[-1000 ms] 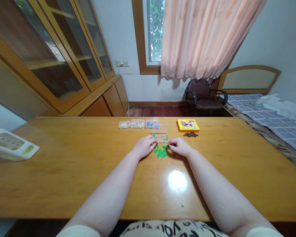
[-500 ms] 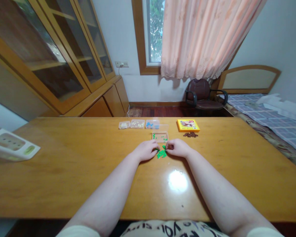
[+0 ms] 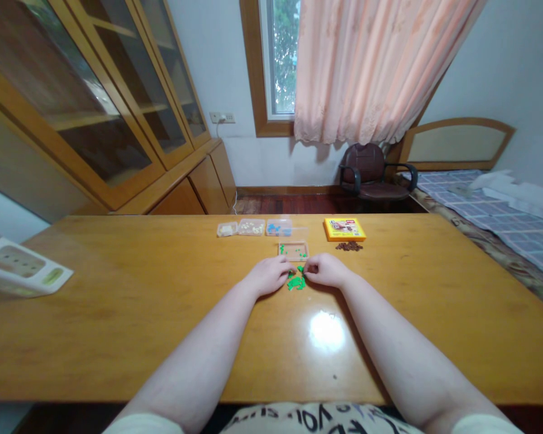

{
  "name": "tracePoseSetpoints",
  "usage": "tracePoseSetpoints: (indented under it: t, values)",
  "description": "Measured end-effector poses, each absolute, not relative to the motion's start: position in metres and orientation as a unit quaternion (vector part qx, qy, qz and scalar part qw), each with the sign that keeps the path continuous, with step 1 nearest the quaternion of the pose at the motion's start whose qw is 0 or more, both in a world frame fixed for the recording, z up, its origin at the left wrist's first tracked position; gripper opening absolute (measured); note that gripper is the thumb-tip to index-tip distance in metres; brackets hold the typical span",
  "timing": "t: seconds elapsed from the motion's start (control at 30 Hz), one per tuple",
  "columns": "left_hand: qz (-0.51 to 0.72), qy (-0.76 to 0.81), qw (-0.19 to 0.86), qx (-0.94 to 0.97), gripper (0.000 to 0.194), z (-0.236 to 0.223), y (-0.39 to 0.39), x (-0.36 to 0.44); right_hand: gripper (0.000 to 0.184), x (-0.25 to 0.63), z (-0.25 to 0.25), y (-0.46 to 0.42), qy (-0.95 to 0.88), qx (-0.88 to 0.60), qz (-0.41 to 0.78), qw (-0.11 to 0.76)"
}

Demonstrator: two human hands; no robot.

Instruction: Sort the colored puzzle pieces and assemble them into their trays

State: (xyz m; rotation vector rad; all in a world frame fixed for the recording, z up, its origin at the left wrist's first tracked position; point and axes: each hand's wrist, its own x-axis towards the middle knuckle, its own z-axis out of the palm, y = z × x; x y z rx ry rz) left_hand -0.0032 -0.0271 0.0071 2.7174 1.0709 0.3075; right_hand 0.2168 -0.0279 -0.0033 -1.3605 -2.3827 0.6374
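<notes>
Small green plastic pieces (image 3: pixel 295 283) lie in a loose pile on the table, between and just in front of my two hands. My left hand (image 3: pixel 270 276) rests at the pile's left side, its fingers curled and closed around a small green piece at the thumb. From the right, my right hand (image 3: pixel 326 270) pinches at another green piece (image 3: pixel 300 269); its fingertips are bent together and partly hide what they hold. Just beyond the hands sits a shallow clear tray (image 3: pixel 293 260) with several green pieces scattered inside.
Farther back on the wooden table (image 3: pixel 163 313) stand clear boxes of blue pieces (image 3: pixel 278 229), cream pieces (image 3: pixel 252 227) and white pieces (image 3: pixel 227 229). A yellow box (image 3: pixel 344 229) lies at the right, with brown pieces (image 3: pixel 349 246) before it. A white device (image 3: pixel 25 266) is far left.
My left fingers have shifted slightly rightward over the green pieces, and some pieces in the pile lie differently. My right hand stays almost in place.
</notes>
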Motion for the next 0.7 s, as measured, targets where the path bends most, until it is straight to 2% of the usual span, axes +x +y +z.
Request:
tracePoseSetpoints:
  t: [0.37, 0.6, 0.7]
  values:
    - [0.101, 0.347, 0.123, 0.924, 0.019, 0.003, -0.03, 0.004, 0.012, 0.218, -0.008, -0.025, -0.815, -0.491, 0.241, 0.193]
    - [0.102, 0.345, 0.121, 0.925, 0.015, 0.0, -0.029, 0.006, 0.024, 0.213, -0.014, -0.02, -0.736, -0.579, 0.168, 0.309]
    - [0.103, 0.348, 0.117, 0.924, 0.014, -0.001, -0.027, 0.006, 0.025, 0.212, -0.016, -0.017, -0.719, -0.6, 0.168, 0.309]
